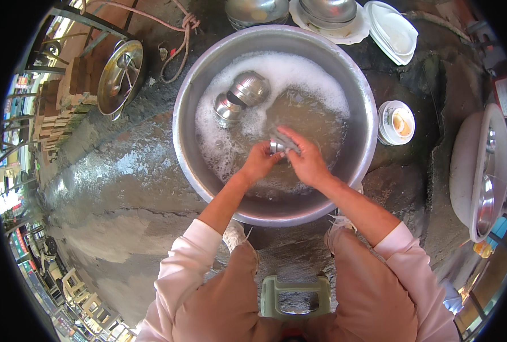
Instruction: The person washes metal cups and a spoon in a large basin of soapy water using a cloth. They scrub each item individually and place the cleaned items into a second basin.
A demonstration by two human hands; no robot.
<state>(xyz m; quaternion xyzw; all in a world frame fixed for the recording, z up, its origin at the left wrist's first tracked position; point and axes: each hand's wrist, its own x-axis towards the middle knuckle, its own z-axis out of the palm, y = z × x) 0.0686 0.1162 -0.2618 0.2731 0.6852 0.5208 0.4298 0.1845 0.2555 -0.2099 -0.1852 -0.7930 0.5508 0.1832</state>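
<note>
A large round metal basin (181, 141) holds murky water with white suds (296, 64). Over the water near its middle, my left hand (260, 161) grips a small shiny metal cup or bowl (275, 146). My right hand (307, 160) presses a grey scrubbing pad or cloth (286, 140) against that metal piece; the pad's exact kind cannot be told. Two metal bowls lie tilted and touching in the suds at the upper left, one ribbed (250, 88) and one smoother (228, 109). Water hides their lower parts.
Beyond the basin stand metal bowls (257, 13) and white plates (392, 32). Stacked small dishes (396, 123) sit to the right, near a large tub (465, 171). At left are a metal pan with utensils (121, 79), rope (187, 36) and bricks (72, 98). A green plastic stool (296, 284) is below.
</note>
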